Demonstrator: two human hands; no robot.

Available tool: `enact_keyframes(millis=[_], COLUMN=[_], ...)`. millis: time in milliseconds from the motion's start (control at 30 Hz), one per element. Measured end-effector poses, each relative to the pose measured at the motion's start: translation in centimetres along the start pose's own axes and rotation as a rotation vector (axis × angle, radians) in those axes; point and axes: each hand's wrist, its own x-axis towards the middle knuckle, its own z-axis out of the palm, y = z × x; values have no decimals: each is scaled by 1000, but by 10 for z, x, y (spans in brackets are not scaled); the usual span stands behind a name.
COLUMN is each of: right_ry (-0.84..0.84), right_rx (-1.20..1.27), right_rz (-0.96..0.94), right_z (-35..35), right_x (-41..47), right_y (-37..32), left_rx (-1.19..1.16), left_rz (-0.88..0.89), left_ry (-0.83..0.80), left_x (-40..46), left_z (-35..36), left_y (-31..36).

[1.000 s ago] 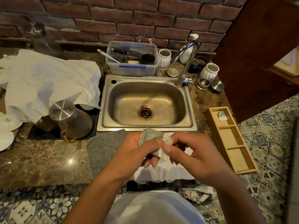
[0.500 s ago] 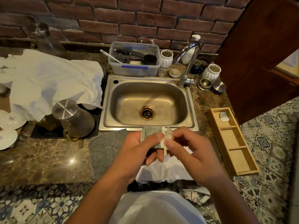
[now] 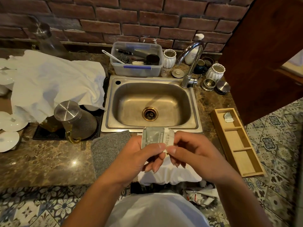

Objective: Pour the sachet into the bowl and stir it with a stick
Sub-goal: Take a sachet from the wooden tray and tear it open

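Sachet [image 3: 155, 136]: small silvery-grey packet with printed lettering, held upright above the counter's front edge, just before the near rim of the sink [image 3: 152, 128]. Left hand [image 3: 136, 158]: closed on the sachet, thumb tip pressed on its lower face, the other fingers curled behind. Right hand [image 3: 195, 153]: thumb and forefinger pinched on the sachet's lower right corner, thumb tips of the two hands almost touching; remaining fingers folded under. White cloth [image 3: 170, 176]: lies bunched directly below the hands at the counter edge; whether it covers anything cannot be told. Grey mat [image 3: 106, 148]: flat on the marble counter [image 3: 41, 164], just left of the hands. Sink: stainless steel, drain at centre, chrome tap [image 3: 191, 63] at its back right corner. Clear plastic tub [image 3: 136, 59]: behind the sink against the brick wall, holding a white utensil, a scourer and dark items. Two white ribbed cups [image 3: 169, 57] [image 3: 215, 72]: either side of the tap. Metal-lidded carafe [image 3: 75, 122]: on a black mat left of the sink, beside a large crumpled white cloth [image 3: 54, 82]. White plates [image 3: 9, 131]: far left edge. Wooden tray [image 3: 236, 141]: three compartments, right of the sink; the far compartment holds one small packet [image 3: 228, 117], the other two hold nothing visible. Torn wrappers [image 3: 200, 197]: low down, below the counter edge.
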Motion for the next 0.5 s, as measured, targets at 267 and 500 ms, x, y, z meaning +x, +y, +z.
enact_keyframes(millis=[267, 500], right_ry=[304, 134], right_rx=[-741, -321], right_rz=[-378, -77], right_z=[13, 2], right_x=[6, 1], right_y=[11, 3], left_rx=[-284, -33], left_rz=[-99, -77], left_ry=[126, 53], left_x=[9, 9], left_z=[6, 1], left_y=[-8, 1])
